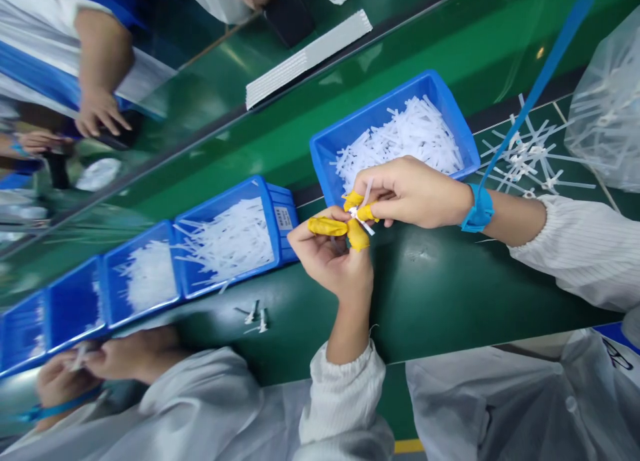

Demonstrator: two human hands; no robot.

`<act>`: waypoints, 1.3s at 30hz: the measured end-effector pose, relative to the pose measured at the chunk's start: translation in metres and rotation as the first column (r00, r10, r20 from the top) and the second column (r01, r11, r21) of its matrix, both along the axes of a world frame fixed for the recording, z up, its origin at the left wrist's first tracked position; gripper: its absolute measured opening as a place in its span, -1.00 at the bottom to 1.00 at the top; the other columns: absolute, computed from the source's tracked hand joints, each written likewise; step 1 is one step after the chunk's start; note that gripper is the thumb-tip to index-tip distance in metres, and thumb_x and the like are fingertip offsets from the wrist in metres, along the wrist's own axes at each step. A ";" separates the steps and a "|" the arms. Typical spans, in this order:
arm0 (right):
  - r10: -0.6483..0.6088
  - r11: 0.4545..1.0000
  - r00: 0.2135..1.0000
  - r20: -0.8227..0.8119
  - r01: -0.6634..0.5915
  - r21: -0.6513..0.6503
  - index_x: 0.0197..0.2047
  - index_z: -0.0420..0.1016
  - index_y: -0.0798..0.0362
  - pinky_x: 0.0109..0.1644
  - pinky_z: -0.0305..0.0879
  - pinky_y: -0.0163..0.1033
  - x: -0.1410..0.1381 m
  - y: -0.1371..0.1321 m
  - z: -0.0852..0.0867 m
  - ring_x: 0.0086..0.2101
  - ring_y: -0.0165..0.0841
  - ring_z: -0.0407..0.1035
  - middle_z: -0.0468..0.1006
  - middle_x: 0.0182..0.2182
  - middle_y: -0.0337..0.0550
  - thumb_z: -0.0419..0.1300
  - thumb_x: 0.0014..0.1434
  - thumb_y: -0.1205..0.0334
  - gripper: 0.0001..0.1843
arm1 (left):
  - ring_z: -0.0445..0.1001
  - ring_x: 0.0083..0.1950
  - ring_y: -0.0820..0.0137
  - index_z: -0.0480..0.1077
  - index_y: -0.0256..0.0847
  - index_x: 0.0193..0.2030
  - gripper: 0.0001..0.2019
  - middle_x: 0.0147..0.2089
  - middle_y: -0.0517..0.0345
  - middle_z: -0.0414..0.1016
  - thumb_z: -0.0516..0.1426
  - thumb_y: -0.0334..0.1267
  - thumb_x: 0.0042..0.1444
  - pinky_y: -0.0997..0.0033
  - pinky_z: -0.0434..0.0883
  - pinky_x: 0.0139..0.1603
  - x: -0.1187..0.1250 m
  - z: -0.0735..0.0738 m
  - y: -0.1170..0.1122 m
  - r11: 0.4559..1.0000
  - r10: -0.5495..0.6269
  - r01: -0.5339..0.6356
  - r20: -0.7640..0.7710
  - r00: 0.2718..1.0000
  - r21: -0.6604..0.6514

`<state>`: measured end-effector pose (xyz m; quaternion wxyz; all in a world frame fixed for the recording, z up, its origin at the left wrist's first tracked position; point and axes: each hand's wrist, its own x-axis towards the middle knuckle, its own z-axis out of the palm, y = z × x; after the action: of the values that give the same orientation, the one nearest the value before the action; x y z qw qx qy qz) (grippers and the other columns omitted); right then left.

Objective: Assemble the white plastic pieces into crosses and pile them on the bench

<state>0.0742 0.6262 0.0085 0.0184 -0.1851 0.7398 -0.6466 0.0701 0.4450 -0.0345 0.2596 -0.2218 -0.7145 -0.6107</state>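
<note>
My left hand [333, 257] comes up from the bottom, and my right hand [413, 191] reaches in from the right with a blue wrist strap [479, 209]. Yellow finger cots [356, 221] cover the fingertips of both. The two hands meet above the green bench, and together the fingertips pinch a small white plastic piece [361, 215]. A thin white strip of it sticks up between my right fingers. Just behind my hands stands a blue bin [325, 155] heaped with white plastic strips [410, 137].
More blue bins [283, 215] of white strips line the bench to the left. Two small white parts [256, 316] lie loose on the green surface. White branched pieces [530, 157] and a clear bag [607, 107] sit at right. A co-worker's hands [107, 361] work at lower left; other people's hands [100, 111] are across the belt.
</note>
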 end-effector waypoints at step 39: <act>-0.039 0.997 0.999 -0.009 0.038 -0.061 -0.21 0.54 0.07 -0.20 0.53 -0.37 -0.002 -0.001 0.001 -0.27 -0.41 0.57 0.70 -0.26 -0.21 0.34 0.26 0.40 -0.93 | 0.62 -0.14 0.40 0.29 -0.09 0.09 -0.51 -0.09 0.19 0.51 0.40 0.07 0.27 0.31 0.59 -0.01 0.000 -0.007 -0.007 1.000 -0.019 0.018 0.057 0.998 0.018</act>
<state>0.0725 0.6249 0.0094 -0.0034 -0.1747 0.7232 -0.6681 0.0701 0.4376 -0.0420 0.2355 -0.2086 -0.7141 -0.6254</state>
